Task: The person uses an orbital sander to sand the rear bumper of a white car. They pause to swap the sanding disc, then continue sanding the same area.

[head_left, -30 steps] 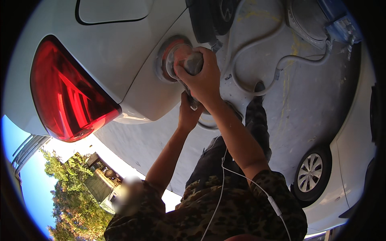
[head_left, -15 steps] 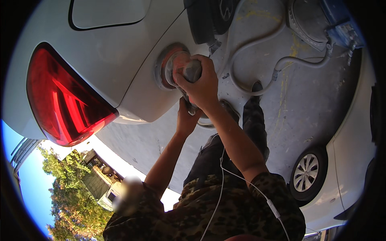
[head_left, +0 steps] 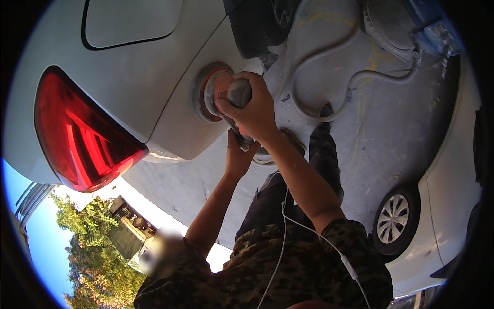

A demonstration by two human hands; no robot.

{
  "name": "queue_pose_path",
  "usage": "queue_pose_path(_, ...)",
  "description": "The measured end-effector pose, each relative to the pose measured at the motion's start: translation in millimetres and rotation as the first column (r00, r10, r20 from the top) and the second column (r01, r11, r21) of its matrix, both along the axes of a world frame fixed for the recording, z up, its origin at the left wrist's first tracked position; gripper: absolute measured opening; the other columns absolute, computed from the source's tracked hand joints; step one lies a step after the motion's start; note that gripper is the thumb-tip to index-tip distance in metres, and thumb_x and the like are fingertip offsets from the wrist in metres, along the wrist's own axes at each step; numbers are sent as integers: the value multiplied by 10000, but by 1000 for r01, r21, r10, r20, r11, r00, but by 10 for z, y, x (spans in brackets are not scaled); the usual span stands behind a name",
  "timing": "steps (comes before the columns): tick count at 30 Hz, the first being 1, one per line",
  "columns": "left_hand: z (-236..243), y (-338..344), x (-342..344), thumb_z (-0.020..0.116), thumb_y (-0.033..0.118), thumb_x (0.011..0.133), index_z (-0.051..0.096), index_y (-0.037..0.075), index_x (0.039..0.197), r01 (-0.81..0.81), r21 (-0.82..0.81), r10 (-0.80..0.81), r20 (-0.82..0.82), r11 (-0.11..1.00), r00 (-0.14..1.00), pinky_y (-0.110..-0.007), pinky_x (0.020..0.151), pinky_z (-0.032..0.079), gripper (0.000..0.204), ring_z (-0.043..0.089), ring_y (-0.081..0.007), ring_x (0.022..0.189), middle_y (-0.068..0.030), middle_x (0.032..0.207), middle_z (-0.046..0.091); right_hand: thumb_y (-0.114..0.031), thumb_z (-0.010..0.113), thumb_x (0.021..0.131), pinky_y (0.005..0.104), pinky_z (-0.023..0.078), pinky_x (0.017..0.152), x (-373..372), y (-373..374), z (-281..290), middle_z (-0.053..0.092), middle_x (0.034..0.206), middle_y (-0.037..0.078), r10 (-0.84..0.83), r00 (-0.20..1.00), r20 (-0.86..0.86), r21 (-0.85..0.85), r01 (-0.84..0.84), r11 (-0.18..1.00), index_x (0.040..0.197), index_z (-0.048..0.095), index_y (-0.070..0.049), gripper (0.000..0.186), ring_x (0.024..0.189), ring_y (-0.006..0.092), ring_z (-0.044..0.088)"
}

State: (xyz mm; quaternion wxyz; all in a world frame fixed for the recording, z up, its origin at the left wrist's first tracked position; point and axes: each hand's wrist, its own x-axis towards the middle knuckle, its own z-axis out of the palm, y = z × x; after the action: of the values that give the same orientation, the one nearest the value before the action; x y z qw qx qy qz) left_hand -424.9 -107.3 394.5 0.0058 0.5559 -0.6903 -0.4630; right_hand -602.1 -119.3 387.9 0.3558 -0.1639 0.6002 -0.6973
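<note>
Holding the sander (head_left: 220,86), which pokes out left of the curled right hand (head_left: 259,109); left hand (head_left: 239,157) wraps its lower end.

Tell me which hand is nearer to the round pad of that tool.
The right hand: it grips the tool's rounded head, right behind the round pad. The left hand is farther off, holding the tool's other end, below the right hand in the picture.

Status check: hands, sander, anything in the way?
Right hand on sander head, left hand gripping its handle. Pad appears against pale car bumper. Grey hose looped on floor near right shoe.
</note>
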Motion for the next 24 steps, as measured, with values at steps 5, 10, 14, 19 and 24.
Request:
queue_pose_path(5, -63, -130, -116, 839, 178, 917, 418, 7, 1438, -4, -35, 1, -82, 999, 997, -387, 1029, 503, 691, 650, -251, 1149, -169, 1288, 670, -309, 913, 761, 436, 575, 958, -182, -135, -107, 638, 1229, 135, -48, 999, 15, -33, 48, 998, 1260, 615, -93, 620, 1106, 321, 694)
queue_pose_path(10, -36, -62, -138, 838, 185, 917, 418, 0, 1420, 45, -134, -46, -4, 990, 999, -394, 1018, 505, 680, 647, -246, 1146, -178, 1291, 665, -308, 957, 719, 434, 562, 992, -260, -62, -156, 647, 1261, 144, 91, 986, 140, -89, -79, 993, 1330, 585, -85, 750, 1156, 321, 687)
queue_pose_path(14, 58, 183, -67, 895, 231, 868, 454, -24, 1343, -53, 1, 53, 59, 999, 997, -381, 963, 530, 697, 670, -239, 1067, -169, 1180, 707, -289, 966, 709, 428, 547, 1030, -152, 227, -105, 645, 1291, 154, 207, 952, 225, -153, -175, 973, 1394, 565, -74, 822, 1180, 315, 672)
queue_pose_path(19, 172, 157, -170, 886, 220, 871, 455, -10, 1360, -18, -61, 23, 83, 998, 996, -384, 973, 523, 692, 664, -238, 1053, -164, 1160, 706, -252, 946, 726, 416, 545, 1025, -303, 221, -121, 669, 1243, 145, 170, 938, 304, -160, -126, 979, 1390, 573, -61, 786, 1155, 279, 669)
queue_pose_path(24, 210, 69, -439, 864, 199, 890, 420, -12, 1423, -27, -78, 29, 30, 997, 999, -384, 989, 518, 725, 665, -241, 1072, -174, 1195, 700, -240, 912, 759, 373, 584, 914, -553, 24, -132, 663, 1156, 121, 192, 925, 328, -200, -131, 971, 1352, 574, -54, 707, 1045, 225, 683)
